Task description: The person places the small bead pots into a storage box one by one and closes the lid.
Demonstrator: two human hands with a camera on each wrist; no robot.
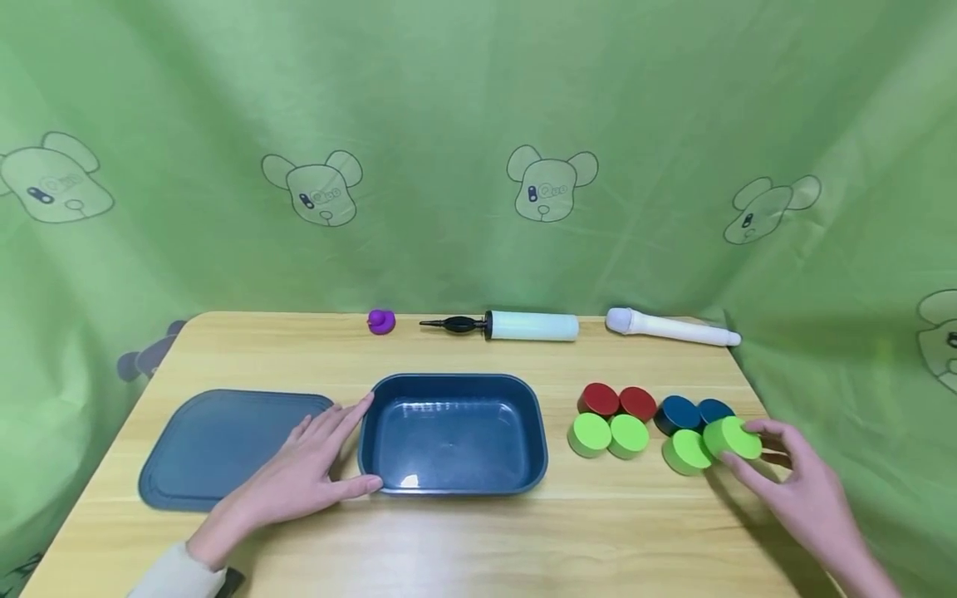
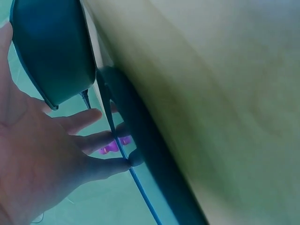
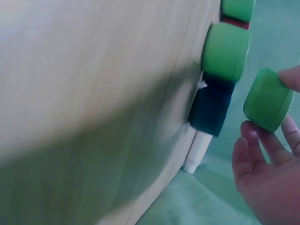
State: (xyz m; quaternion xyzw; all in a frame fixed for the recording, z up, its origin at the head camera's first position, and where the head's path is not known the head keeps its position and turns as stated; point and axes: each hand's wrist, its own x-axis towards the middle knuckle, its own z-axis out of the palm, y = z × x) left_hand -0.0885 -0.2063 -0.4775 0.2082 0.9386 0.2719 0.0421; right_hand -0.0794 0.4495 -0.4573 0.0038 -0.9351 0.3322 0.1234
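- My right hand point(image 1: 797, 480): pinching green cylinder point(image 1: 727, 438); slack grip could drop it.
- My left hand point(image 1: 308, 467): straight-fingered against blue container point(image 1: 452, 453); pushing could skid it.

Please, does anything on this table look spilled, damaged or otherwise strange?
Nothing looks spilled or damaged. One green cylinder is tilted above the table, but that is not strange: the right hand holds it.
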